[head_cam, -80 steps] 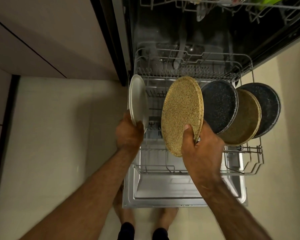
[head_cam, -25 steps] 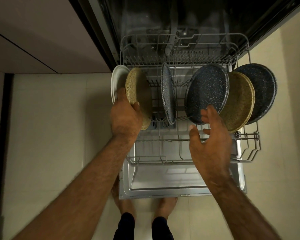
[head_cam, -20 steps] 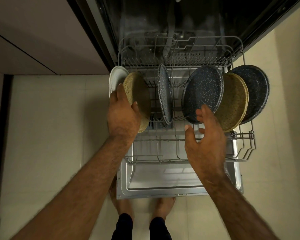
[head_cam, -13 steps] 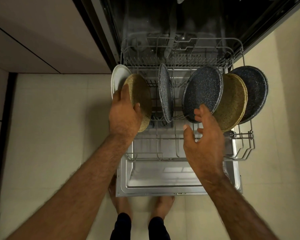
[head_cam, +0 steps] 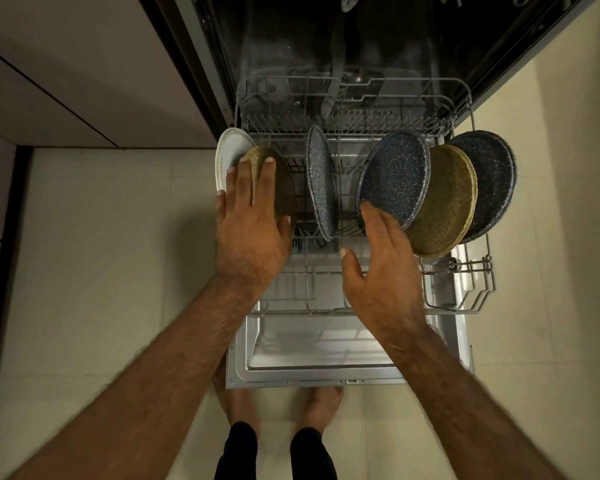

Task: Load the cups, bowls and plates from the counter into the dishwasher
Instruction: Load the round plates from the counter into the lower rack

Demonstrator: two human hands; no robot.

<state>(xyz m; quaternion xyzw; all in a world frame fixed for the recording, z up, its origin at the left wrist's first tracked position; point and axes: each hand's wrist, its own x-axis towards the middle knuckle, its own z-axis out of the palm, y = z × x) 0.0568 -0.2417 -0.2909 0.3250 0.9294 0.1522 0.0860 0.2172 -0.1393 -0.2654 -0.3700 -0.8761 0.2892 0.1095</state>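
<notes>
left grip (head_cam: 253, 230) wide, flat on upright tan plate (head_cam: 285, 188); right grip (head_cam: 381, 275) wide against lower rim of tilted dark plate (head_cam: 395, 174)

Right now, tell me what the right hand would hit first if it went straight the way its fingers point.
The right hand would meet the front leaning dark speckled plate at its lower rim; its fingertips look almost on it, though depth is unclear.

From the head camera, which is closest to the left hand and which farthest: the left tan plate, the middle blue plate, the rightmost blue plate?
1. Left tan plate, under the left hand, touching it.
2. Middle blue plate, on edge just to the right.
3. Rightmost blue plate, at the far right of the rack.
</notes>
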